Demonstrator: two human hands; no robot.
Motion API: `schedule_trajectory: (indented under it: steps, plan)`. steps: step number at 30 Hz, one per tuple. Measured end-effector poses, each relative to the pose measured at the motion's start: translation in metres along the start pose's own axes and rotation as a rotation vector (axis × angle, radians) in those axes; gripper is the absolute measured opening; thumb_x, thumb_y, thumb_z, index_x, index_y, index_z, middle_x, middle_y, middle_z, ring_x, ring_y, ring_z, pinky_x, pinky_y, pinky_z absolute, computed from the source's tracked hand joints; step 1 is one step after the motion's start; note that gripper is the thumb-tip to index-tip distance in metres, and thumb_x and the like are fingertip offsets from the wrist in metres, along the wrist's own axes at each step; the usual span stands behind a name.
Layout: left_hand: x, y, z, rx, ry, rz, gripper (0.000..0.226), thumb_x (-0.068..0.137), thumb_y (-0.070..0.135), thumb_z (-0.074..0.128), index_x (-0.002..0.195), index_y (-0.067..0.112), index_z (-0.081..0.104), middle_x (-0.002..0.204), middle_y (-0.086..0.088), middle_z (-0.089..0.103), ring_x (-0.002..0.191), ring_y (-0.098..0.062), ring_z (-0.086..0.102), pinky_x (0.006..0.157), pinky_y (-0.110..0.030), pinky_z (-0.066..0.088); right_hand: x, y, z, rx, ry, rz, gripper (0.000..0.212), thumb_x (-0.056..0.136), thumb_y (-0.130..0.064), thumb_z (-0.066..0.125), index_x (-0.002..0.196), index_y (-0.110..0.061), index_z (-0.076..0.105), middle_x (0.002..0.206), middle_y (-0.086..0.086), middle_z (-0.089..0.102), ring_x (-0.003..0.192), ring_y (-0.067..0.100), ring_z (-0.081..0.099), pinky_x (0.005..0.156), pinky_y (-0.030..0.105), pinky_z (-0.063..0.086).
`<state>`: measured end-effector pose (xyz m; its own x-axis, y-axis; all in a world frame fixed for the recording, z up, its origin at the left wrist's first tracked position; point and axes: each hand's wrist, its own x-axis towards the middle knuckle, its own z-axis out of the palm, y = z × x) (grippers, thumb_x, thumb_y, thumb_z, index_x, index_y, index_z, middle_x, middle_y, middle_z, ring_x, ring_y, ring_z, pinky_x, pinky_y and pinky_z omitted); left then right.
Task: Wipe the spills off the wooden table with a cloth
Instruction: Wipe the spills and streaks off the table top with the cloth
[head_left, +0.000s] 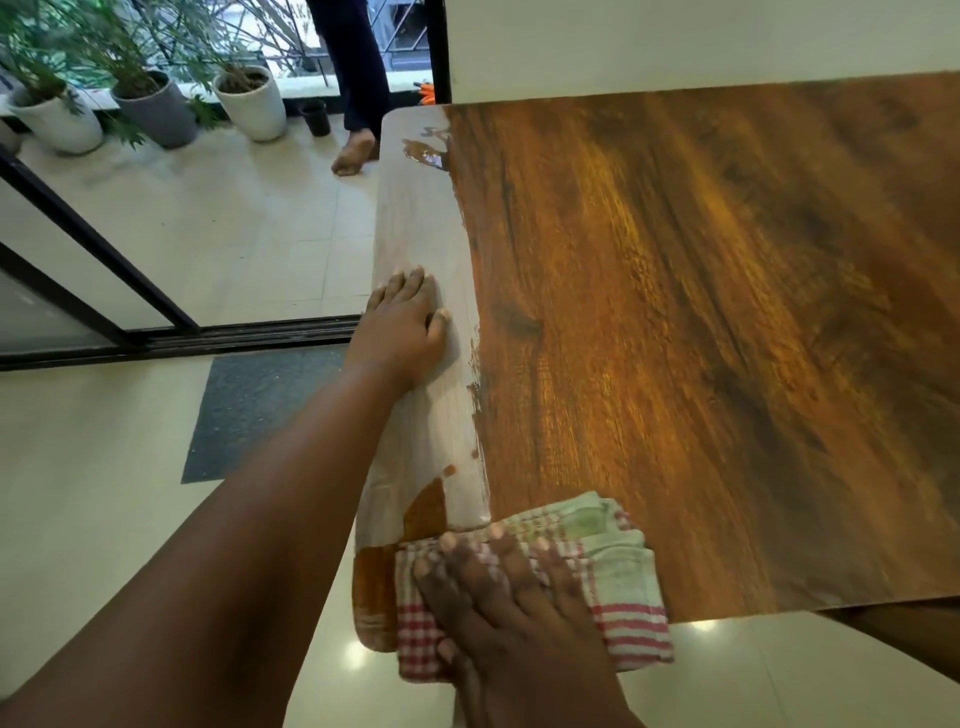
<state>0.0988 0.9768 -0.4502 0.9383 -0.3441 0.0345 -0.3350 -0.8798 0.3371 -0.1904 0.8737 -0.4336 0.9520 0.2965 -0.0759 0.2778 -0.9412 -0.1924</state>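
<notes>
The wooden table fills the right of the head view. A pale wet film runs along its left edge. My right hand presses flat, fingers spread, on a folded red-and-white checked cloth at the table's near left corner. The cloth hangs slightly over the near edge. My left hand rests flat on the wet strip, farther up the left edge. A small puddle sits at the far left corner.
A person's bare foot and dark trouser leg stand just beyond the far left corner. Potted plants line the balcony past a sliding door track. A dark mat lies on the tiled floor to the left.
</notes>
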Motion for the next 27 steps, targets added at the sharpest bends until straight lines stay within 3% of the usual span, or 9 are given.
schedule_trajectory:
  steps: [7,10,13,15,18,21,23,25,27]
  plan:
    - [0.001,-0.001,0.000,0.013,-0.011,0.009,0.056,0.101,0.031,0.029,0.151,0.010,0.017,0.160,-0.007,0.012,0.147,-0.021,0.004,0.118,-0.034,0.000,0.022,-0.032,0.002,0.004,-0.055,0.055,0.066,0.076,-0.059,0.045,0.138,-0.036,0.051,0.145,-0.007,0.048,0.126,0.027,0.053,0.104,0.058,0.036]
    - [0.001,-0.003,0.000,0.008,-0.013,0.018,0.056,0.101,0.032,0.028,0.151,0.010,0.016,0.160,-0.007,0.012,0.147,-0.021,0.004,0.117,-0.033,-0.001,0.031,-0.040,0.004,0.000,-0.076,0.035,0.064,0.081,-0.059,0.038,0.139,-0.036,0.050,0.148,-0.008,0.045,0.129,0.025,0.050,0.104,0.052,0.033]
    - [0.002,-0.004,0.003,0.013,-0.017,0.021,0.056,0.101,0.031,0.028,0.151,0.009,0.016,0.160,-0.008,0.012,0.147,-0.022,0.004,0.117,-0.034,-0.001,0.026,-0.039,0.010,0.004,-0.058,0.015,0.055,0.090,-0.058,0.031,0.137,-0.038,0.052,0.145,-0.008,0.047,0.126,0.024,0.053,0.104,0.051,0.040]
    - [0.002,-0.004,0.003,0.027,-0.023,0.021,0.056,0.101,0.031,0.028,0.151,0.009,0.015,0.160,-0.008,0.011,0.147,-0.023,0.003,0.117,-0.034,-0.002,0.020,-0.036,0.015,-0.016,-0.049,-0.004,0.054,0.089,-0.061,0.035,0.135,-0.040,0.053,0.143,-0.009,0.050,0.124,0.023,0.055,0.101,0.052,0.043]
    - [0.002,-0.003,0.004,0.033,-0.024,0.018,0.057,0.101,0.032,0.026,0.151,0.009,0.014,0.160,-0.008,0.010,0.147,-0.022,0.002,0.117,-0.033,-0.003,0.013,-0.029,0.013,-0.023,-0.032,-0.021,0.050,0.095,-0.059,0.028,0.138,-0.041,0.045,0.144,-0.012,0.047,0.128,0.021,0.050,0.105,0.044,0.028]
    - [0.002,-0.003,0.001,-0.006,-0.044,0.012,0.056,0.101,0.032,0.023,0.151,0.009,0.013,0.160,-0.008,0.009,0.148,-0.022,0.001,0.116,-0.032,-0.005,0.023,-0.022,-0.003,0.111,-0.070,0.086,0.056,0.089,-0.054,0.039,0.144,-0.043,0.036,0.151,-0.013,0.037,0.136,0.024,0.040,0.108,0.043,0.019]
    - [0.002,-0.003,-0.002,-0.043,-0.052,0.016,0.055,0.102,0.032,0.023,0.151,0.009,0.015,0.160,-0.008,0.010,0.148,-0.022,0.002,0.116,-0.031,-0.005,0.040,-0.018,-0.010,0.154,-0.093,0.184,0.059,0.094,-0.051,0.032,0.150,-0.046,0.016,0.157,-0.012,0.021,0.144,0.027,0.020,0.114,0.047,0.009]
    - [0.003,-0.006,-0.005,-0.115,-0.069,0.014,0.053,0.103,0.031,0.024,0.151,0.010,0.018,0.160,-0.007,0.012,0.148,-0.021,0.004,0.116,-0.031,-0.004,0.068,-0.010,-0.010,0.208,-0.060,0.233,0.056,0.098,-0.052,0.015,0.148,-0.051,-0.009,0.159,-0.011,0.000,0.147,0.025,-0.008,0.113,0.047,-0.014]
    - [0.005,-0.008,-0.007,-0.188,-0.103,0.005,0.051,0.104,0.031,0.023,0.150,0.010,0.019,0.160,-0.006,0.013,0.147,-0.020,0.005,0.116,-0.031,-0.003,0.106,-0.001,-0.011,0.179,-0.040,0.251,0.054,0.098,-0.052,0.009,0.148,-0.048,-0.013,0.161,-0.010,-0.009,0.145,0.021,-0.019,0.108,0.046,-0.024]
